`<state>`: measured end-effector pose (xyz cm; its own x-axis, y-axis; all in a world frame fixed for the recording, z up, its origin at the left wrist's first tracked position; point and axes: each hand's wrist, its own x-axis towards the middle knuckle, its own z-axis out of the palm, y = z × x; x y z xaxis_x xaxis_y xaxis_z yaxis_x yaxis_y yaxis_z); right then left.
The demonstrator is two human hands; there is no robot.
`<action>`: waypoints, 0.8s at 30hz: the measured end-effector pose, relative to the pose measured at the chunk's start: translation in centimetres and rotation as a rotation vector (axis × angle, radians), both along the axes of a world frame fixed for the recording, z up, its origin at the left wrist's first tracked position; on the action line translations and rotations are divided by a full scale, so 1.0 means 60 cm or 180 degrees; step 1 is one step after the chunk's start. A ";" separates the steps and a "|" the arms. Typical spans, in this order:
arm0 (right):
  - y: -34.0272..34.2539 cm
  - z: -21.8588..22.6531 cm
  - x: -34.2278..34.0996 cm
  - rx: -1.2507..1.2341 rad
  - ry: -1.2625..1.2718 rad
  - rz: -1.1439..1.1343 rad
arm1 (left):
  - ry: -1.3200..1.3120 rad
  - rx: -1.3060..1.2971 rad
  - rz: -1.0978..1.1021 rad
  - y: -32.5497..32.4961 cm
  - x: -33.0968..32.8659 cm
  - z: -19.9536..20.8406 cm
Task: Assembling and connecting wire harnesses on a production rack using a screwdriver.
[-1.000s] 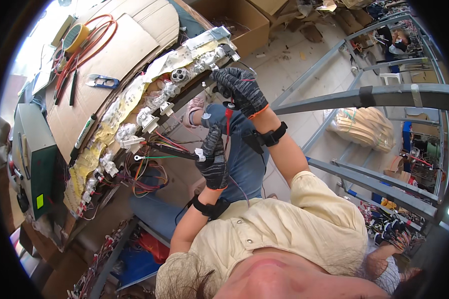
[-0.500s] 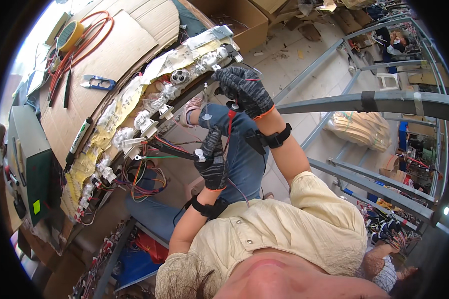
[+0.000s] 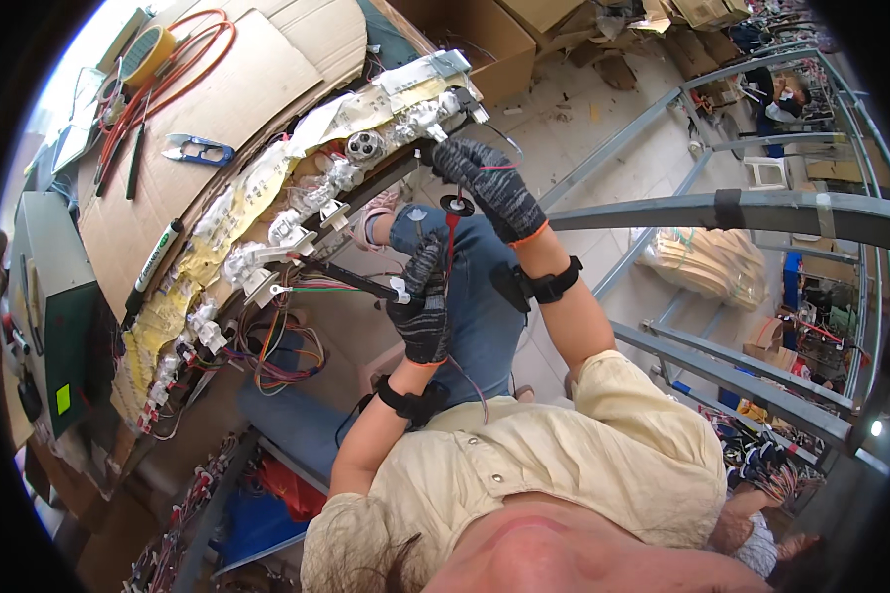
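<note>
My left hand, in a dark grey knit glove with an orange cuff, is closed around a wire bundle. The bundle's black sleeve with a white tag runs from the white connectors on the board edge. My right hand, gloved the same, has its fingers curled on a thin pink-red wire beside the board's far end. Under it hangs a round black part with a white centre and a red sleeve below. My right fingertips are partly hidden.
A taped, curved wiring board lines the bench edge. Blue snips, a marker, a tape roll and red cable lie on cardboard. Loose coloured wires hang below. A metal frame stands at right.
My right hand has shifted slightly right and down. The round black part now hangs further below its fingers, more fully in sight. The black sleeve looks straighter, and my left hand stays closed on it.
</note>
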<state>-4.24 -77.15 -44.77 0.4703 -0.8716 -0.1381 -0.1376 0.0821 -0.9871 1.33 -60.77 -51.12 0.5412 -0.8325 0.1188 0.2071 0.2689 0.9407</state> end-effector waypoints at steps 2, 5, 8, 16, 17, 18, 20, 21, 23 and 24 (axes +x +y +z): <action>0.010 0.008 -0.002 0.1018 -0.0108 0.0072 | 0.0067 0.0099 -0.0028 -0.003 -0.002 0.007; 0.014 0.012 0.006 0.1126 -0.0287 0.0175 | 0.0173 0.0218 -0.0061 -0.008 -0.005 -0.001; 0.012 0.022 0.012 0.1216 -0.0413 0.0081 | 0.0015 0.0324 -0.0031 -0.006 -0.007 -0.001; 0.010 0.018 0.020 0.1212 -0.0429 -0.0299 | -0.0747 0.0345 0.0297 -0.014 -0.004 -0.008; 0.008 0.017 0.021 0.1278 -0.0451 -0.0325 | -0.0619 0.0315 0.0292 -0.016 -0.006 -0.003; 0.006 0.016 0.023 0.1266 -0.0450 -0.0319 | -0.0491 0.0284 0.0286 -0.017 -0.007 0.002; 0.005 0.016 0.025 0.1064 -0.0404 -0.0337 | -0.0170 0.0271 0.0348 -0.023 -0.003 0.040; 0.006 0.017 0.025 0.1053 -0.0398 -0.0338 | -0.0011 0.0267 0.0375 -0.022 -0.002 0.043; 0.008 0.023 0.028 0.1101 -0.0394 -0.0346 | -0.0417 0.0292 0.0327 -0.017 0.003 0.032; 0.008 0.025 0.029 0.1092 -0.0390 -0.0339 | -0.0984 0.0327 0.0241 -0.014 0.004 0.020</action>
<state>-2.47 -76.67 -43.26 0.4106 -0.8294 -0.3788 0.0071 0.4183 -0.9083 1.56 -61.63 -49.90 0.5533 -0.8074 0.2046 -0.1093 0.1732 0.9788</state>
